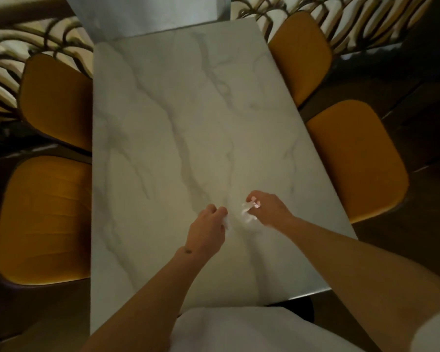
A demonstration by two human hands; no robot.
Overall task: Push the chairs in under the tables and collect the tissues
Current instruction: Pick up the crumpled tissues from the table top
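Head view: your left hand (208, 224) and right hand (267, 209) each pinch a tissue (248, 212); four chairs (43, 219) appear tucked against the table (163, 123).

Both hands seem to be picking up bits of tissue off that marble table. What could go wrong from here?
The tissue in the right hand looks thin and crumpled, so it might tear and leave scraps on the table. The left hand pinches only a small white piece, which could slip out. White scraps are easily missed on pale marble in this dim light.
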